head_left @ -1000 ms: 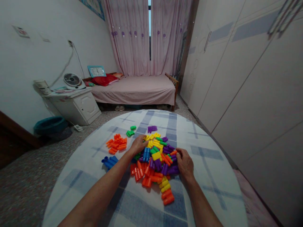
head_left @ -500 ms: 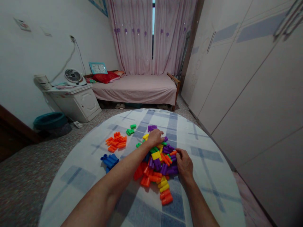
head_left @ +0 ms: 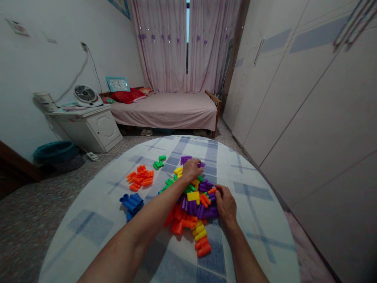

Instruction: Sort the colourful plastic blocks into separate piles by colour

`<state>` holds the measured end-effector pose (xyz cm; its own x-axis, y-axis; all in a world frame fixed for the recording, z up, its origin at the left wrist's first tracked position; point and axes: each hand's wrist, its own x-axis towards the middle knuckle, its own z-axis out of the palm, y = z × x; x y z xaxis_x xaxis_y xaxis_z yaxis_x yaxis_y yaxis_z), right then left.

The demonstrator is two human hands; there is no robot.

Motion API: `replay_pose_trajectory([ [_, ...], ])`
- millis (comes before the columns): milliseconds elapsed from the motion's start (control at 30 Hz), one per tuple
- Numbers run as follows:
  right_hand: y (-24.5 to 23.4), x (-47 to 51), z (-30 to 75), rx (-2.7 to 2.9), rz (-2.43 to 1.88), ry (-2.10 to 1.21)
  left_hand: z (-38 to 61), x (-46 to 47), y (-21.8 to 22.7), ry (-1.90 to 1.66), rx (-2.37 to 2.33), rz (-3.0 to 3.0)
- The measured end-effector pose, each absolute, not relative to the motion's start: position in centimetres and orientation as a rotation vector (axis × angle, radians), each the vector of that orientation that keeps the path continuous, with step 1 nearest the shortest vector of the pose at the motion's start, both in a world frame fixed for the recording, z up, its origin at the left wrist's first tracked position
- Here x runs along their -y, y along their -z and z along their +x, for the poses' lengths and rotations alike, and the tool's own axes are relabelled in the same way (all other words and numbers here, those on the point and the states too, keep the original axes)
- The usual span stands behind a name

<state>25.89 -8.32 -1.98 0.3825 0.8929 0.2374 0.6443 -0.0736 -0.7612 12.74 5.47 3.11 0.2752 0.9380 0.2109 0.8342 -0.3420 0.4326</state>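
A mixed heap of ribbed plastic toy blocks lies at the table's middle, with yellow blocks [head_left: 193, 196], orange blocks [head_left: 188, 223] and purple blocks [head_left: 210, 213] jumbled together. My left hand [head_left: 192, 169] reaches over the heap's far side, fingers closed on a purple block [head_left: 201, 164]. At the heap's right edge, my right hand [head_left: 226, 202] is curled, its fingertips at one end of a small orange block [head_left: 212, 191]. Another purple group [head_left: 185, 159] lies just beyond my left hand. Part of the heap is hidden under my left forearm.
Left of the heap, orange blocks [head_left: 141, 177], green blocks [head_left: 159, 163] and blue blocks [head_left: 131, 203] lie in separate groups on the round table's checked cloth [head_left: 91, 224]. Beyond stand a bed [head_left: 167, 110] and a white cabinet [head_left: 103, 129]; a wardrobe [head_left: 294, 118] lines the right.
My left hand has shifted slightly away from the heap and its fingers have closed on a purple block. My right hand stays by the orange block. The whole view has turned slightly right.
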Motion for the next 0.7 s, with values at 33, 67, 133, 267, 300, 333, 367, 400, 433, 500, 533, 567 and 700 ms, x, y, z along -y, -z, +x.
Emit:
replay_pose_trajectory([
  [33, 2.0, 8.3, 25.9, 1.344, -1.794, -0.373, 11.9, -6.0, -3.1, -0.718, -1.647, 2.210],
  [67, 2.0, 8.3, 25.9, 1.344, -1.792, -0.372, 11.0, -6.5, -3.0, -0.805, -1.648, 2.075],
  [133, 2.1, 8.3, 25.9, 1.346, -1.788, -0.364, 8.7, -7.8, -2.6, -0.892, -1.674, 1.887],
  [267, 2.2, 8.3, 26.0, 1.353, -1.783, -0.348, 4.7, -9.6, -1.5, -0.941, -1.776, 1.694],
  [300, 2.2, 8.3, 26.0, 1.353, -1.785, -0.345, 4.1, -9.8, -1.3, -0.950, -1.790, 1.659],
  [333, 2.2, 8.2, 26.0, 1.353, -1.789, -0.341, 3.8, -10.0, -1.1, -0.960, -1.797, 1.632],
  [367, 2.2, 8.2, 26.0, 1.353, -1.794, -0.338, 3.7, -10.0, -1.0, -0.972, -1.798, 1.614],
  [400, 2.2, 8.2, 26.0, 1.353, -1.798, -0.335, 3.7, -10.0, -1.0, -0.986, -1.795, 1.603],
  [433, 2.2, 8.2, 26.0, 1.356, -1.798, -0.333, 3.7, -9.8, -1.0, -1.001, -1.788, 1.601],
  [500, 2.2, 8.2, 26.1, 1.357, -1.794, -0.333, 3.9, -9.0, -1.0, -1.029, -1.761, 1.619],
  [533, 2.2, 8.2, 26.1, 1.356, -1.791, -0.335, 3.9, -8.2, -1.0, -1.038, -1.744, 1.633],
  [567, 2.2, 8.2, 26.1, 1.353, -1.788, -0.335, 3.7, -7.3, -0.9, -1.043, -1.729, 1.647],
  [700, 2.3, 8.2, 26.1, 1.356, -1.787, -0.320, 2.3, -2.2, 0.0, -1.160, -1.686, 1.750],
])
